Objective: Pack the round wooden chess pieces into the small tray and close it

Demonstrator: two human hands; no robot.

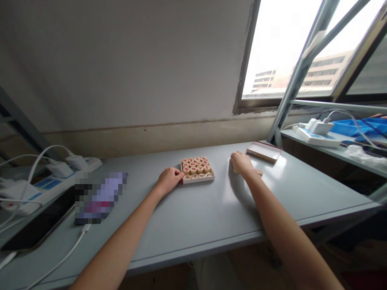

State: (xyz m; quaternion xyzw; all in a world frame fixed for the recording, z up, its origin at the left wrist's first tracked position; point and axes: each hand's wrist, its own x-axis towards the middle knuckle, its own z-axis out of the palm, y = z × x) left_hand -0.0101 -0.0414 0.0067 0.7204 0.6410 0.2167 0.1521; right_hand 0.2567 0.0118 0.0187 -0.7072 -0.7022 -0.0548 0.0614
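A shallow box (202, 179) of round wooden Chinese chess pieces (193, 169) sits on the grey desk, its pieces in rows with red characters and, along the near row, dark ones. My left hand (169, 178) grips the box's left edge between thumb and fingers. To the right of the box, my right hand (241, 162) is closed low over the desk, and what its fingers hold is hidden. Partly behind my right wrist lies a light wooden piece (259, 172). Beyond that hand rests a flat, clear-topped box lid (265, 151).
On the left lie a phone (101, 198), a dark phone (42, 221) and a power strip (93, 164) with white chargers and cables. A metal frame post (290, 92) rises at the desk's back right. A side shelf holds another power strip (317, 137) and a blue tray (353, 127).
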